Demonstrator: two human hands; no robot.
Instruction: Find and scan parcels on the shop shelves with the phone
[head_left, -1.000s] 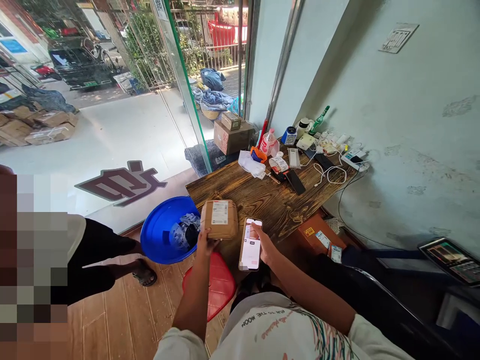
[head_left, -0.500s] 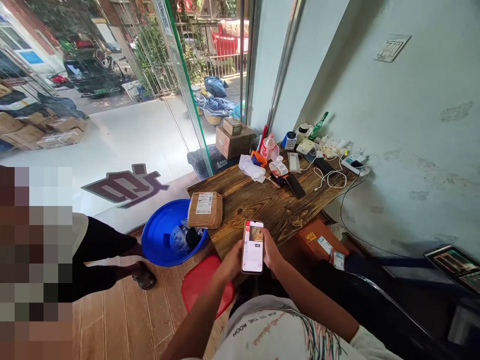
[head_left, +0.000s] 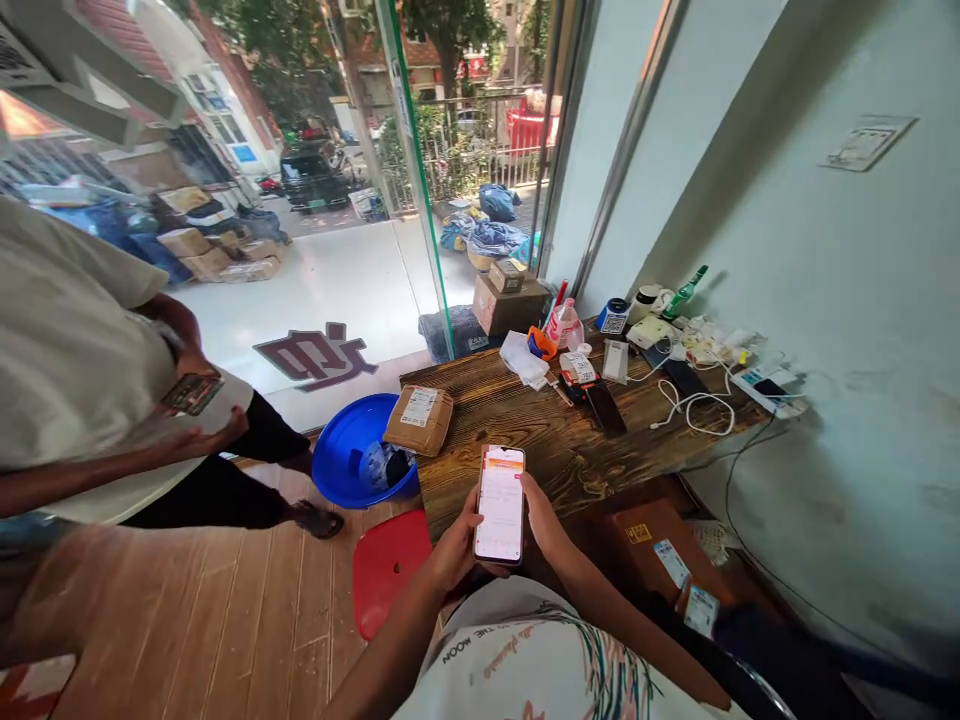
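The cardboard parcel (head_left: 420, 420) has moved from left hand (head_left: 456, 543) to the wooden table (head_left: 517, 415)'s left edge, freeing that hand to join right hand (head_left: 546, 520) gripping the smartphone (head_left: 500, 512).

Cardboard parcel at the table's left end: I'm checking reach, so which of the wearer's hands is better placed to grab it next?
Probably the left hand: it is nearer the parcel, on the same side, though it holds the phone. The right hand would have to reach past it.
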